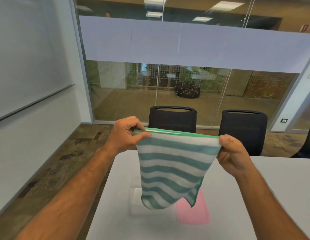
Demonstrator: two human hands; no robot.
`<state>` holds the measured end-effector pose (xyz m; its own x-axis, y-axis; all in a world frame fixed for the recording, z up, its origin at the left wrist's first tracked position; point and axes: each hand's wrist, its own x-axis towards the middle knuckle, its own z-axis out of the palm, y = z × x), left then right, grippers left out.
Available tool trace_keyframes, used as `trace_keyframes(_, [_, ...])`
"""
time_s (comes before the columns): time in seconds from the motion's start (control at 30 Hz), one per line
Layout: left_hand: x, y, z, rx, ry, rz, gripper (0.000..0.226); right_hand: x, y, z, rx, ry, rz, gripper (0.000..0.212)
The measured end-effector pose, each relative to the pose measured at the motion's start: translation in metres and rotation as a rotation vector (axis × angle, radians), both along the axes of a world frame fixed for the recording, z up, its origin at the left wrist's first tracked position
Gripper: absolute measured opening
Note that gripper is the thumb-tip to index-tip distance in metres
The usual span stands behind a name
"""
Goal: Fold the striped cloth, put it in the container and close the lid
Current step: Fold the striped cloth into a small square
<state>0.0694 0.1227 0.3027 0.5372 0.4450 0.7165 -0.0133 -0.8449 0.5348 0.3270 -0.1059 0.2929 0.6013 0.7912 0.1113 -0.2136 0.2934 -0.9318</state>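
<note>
I hold the striped cloth [173, 167], green and white with a green hem, up in the air above the table. It hangs doubled over, its upper edge stretched between my hands. My left hand [127, 135] pinches the top left corner and my right hand [232, 153] pinches the top right corner. Below the cloth, a clear plastic container [136, 201] stands on the white table [237, 205], mostly hidden by the hanging cloth. A pink lid [194, 212] lies on the table right beside the container.
Two black office chairs [172, 118] [243, 129] stand at the table's far side, and part of a third shows at the right edge. Behind them is a glass wall. A whiteboard [26, 58] hangs on the left wall. The table's left edge drops to patterned floor.
</note>
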Motion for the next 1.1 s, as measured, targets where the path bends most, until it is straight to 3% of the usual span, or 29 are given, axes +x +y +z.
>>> trace_keyframes(0.13, [0.001,-0.001,0.001,0.007,0.008,0.028,0.023,-0.002,0.001,-0.001,-0.1,-0.103,-0.013,0.017])
trace_keyframes(0.27, [-0.001,-0.001,0.004,-0.037,-0.005,0.034,0.021,-0.001,-0.001,0.002,-0.047,-0.121,-0.03,0.017])
trace_keyframes(0.4, [0.003,-0.008,0.008,-0.132,-0.001,0.029,0.019,-0.003,-0.001,0.008,-0.109,-0.37,-0.108,0.024])
trace_keyframes(0.5, [0.012,-0.02,0.013,-0.098,-0.011,0.032,0.021,-0.012,0.002,0.013,-0.116,-0.482,-0.071,0.027])
trace_keyframes(0.63, [0.034,-0.044,0.018,0.026,-0.015,-0.028,0.026,-0.036,0.017,0.021,-0.189,-0.608,0.102,0.064])
trace_keyframes(0.7, [0.047,-0.057,0.017,0.086,-0.025,-0.059,0.028,-0.05,0.026,0.023,-0.225,-0.674,0.169,0.072])
trace_keyframes(0.8, [0.063,-0.074,0.01,0.077,-0.018,-0.098,0.031,-0.064,0.037,0.026,-0.287,-0.925,0.182,0.051])
trace_keyframes(0.9, [0.063,-0.079,0.001,-0.162,-0.06,-0.207,0.038,-0.066,0.038,0.024,-0.333,-1.015,0.085,0.02])
trace_keyframes(0.97, [0.055,-0.074,-0.008,-0.403,-0.167,-0.241,0.038,-0.062,0.033,0.023,-0.338,-0.958,0.054,0.016])
trace_keyframes(1.03, [0.044,-0.063,-0.025,-0.599,-0.231,-0.1,0.027,-0.055,0.027,0.024,-0.319,-0.883,0.069,0.014])
trace_keyframes(1.1, [0.031,-0.05,-0.05,-0.795,-0.055,0.121,0.016,-0.05,0.02,0.027,-0.289,-0.822,0.099,0.012])
